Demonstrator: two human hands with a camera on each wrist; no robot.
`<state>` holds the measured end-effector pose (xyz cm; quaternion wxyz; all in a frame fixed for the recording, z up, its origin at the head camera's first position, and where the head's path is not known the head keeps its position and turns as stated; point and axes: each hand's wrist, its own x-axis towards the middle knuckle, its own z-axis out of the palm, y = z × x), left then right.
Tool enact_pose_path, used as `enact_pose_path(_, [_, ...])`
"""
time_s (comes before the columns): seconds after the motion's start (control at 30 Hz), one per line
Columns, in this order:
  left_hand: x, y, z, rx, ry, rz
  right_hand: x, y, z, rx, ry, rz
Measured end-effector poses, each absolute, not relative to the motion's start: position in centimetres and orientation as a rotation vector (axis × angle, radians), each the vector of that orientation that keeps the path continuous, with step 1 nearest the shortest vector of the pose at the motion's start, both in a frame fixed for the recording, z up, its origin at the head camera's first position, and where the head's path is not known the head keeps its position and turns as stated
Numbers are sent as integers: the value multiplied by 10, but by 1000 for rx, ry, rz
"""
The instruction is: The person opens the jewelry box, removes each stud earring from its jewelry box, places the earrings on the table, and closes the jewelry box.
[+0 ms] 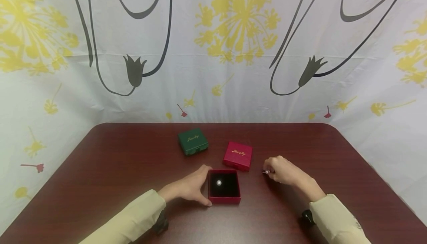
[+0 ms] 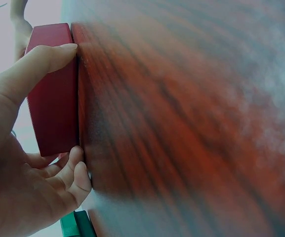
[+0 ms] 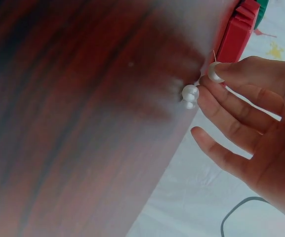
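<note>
An open, square red jewelry box (image 1: 224, 200) with a black lining stands at the table's middle. On its lining lies one pearl (image 1: 218, 183). My left hand (image 1: 191, 185) holds the box at its left side; the left wrist view has the thumb on the red wall (image 2: 53, 108) and the fingers by the adjoining edge. To the right, my right hand (image 1: 281, 170) pinches a pearl earring (image 3: 215, 72) with a thin post between thumb and fingers, low over the table. More pearls (image 3: 190, 94) show just beside those fingertips.
Behind the open box lies a red box-shaped piece (image 1: 237, 155) with gold "Jewelry" lettering. A closed green jewelry box (image 1: 193, 141) sits farther back, to the left. The dark wooden table (image 1: 133, 155) ends at a patterned white curtain (image 1: 213, 88).
</note>
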<state>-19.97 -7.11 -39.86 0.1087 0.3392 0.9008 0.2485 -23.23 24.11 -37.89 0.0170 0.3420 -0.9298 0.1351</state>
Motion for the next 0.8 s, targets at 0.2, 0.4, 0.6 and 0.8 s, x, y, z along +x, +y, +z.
enact_pose_path(0.2, [-199,-71,-398,999,2652,733,-232,241,-379,1053,-2888,389])
enact_pose_path(0.4, [-199,-71,-397,995,2644,736,-233,241,-381,1072,-2862,362])
enact_pose_path(0.6, [-199,-71,-397,996,2639,731,-233,242,-382,1089,-2850,355])
enact_pose_path(0.8, [-199,-71,-398,993,2631,730,-233,242,-381,1099,-2855,335])
